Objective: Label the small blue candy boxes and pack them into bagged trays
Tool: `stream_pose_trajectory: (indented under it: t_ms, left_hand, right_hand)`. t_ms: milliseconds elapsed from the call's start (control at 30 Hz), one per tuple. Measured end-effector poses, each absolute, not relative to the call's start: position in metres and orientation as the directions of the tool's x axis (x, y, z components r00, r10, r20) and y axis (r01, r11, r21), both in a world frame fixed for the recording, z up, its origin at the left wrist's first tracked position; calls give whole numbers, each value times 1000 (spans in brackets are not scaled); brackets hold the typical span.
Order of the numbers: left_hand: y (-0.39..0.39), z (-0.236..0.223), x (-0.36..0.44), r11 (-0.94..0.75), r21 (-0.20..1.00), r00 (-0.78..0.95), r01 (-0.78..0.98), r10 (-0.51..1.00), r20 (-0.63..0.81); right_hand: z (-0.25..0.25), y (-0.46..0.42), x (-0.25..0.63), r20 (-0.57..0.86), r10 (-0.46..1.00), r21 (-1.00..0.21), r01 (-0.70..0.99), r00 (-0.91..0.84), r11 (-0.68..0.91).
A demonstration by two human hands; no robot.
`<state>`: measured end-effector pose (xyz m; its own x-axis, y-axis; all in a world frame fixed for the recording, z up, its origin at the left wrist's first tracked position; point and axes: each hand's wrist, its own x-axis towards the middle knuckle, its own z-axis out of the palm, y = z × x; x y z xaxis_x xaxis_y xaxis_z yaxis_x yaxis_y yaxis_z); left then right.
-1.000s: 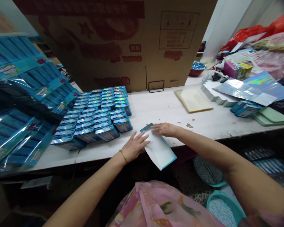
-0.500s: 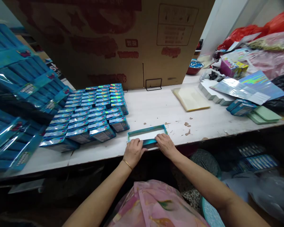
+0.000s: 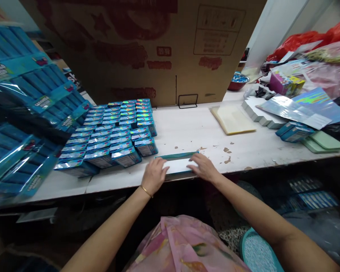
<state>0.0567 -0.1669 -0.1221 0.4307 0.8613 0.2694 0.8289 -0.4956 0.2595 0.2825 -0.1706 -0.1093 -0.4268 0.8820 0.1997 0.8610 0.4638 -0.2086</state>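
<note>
Between left hand (image 3: 154,175) and right hand (image 3: 204,168), gripping the shallow card tray (image 3: 179,165) by both ends on the surface (image 3: 184,132), could easily buckle a wall through uneven pressing.

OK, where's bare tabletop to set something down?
Widest: tabletop behind the tray, between blue boxes and sheet stack. Smaller: front edge, right hand to green pads. Crowded: left side, display packs; far right, shiny sheets, bags.

Pink floral top (image 3: 187,249), thin gold-coloured bracelet (image 3: 146,191).
</note>
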Motion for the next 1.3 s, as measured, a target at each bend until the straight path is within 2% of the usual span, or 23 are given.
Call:
stream_pose_trajectory:
  t_ms: [67,233,333,433,533,633,733,867,967,1167,1300]
  left_hand:
    - [-152,-118,57,-410,225,347,884,898,271]
    - [-125,-115,67,-298,60,303,953,945,-124]
    - [-131,-115,69,-297,52,301,954,941,-151]
    - [-144,-118,70,-243,65,250,968,957,-149]
    - [-154,-122,69,-114,149,138,982,977,-163]
    - [-160,-125,65,-43,287,78,957,991,-112]
    - [-168,-127,51,-69,444,56,893,998,40]
    - [-185,-129,16,-115,596,21,795,986,163]
    - [-198,-134,-10,-103,636,-14,765,984,176]
    - [-208,-144,-26,-80,664,-37,744,986,160]
    - [-199,-147,-27,-113,676,3,728,987,162]
  right_hand:
    - [-105,-152,280,246,884,-149,886,-398,440]
    - [-116,-108,258,-21,848,88,844,-530,529]
    - [-118,-92,248,-45,791,114,783,-610,611]
    - [-110,-86,241,95,772,52,777,-629,627]
    - [-99,-87,225,289,783,-105,795,-550,597]
    - [-86,-84,195,356,722,-169,719,-594,674]
    - [-75,-63,157,298,617,-87,623,-728,777]
    - [-70,-19,116,82,603,18,607,-793,795]
    - [-76,-3,105,-3,586,47,585,-811,810]
    - [-77,-16,107,82,551,45,555,-831,831]
    - [-72,-12,100,12,589,35,589,-808,808]
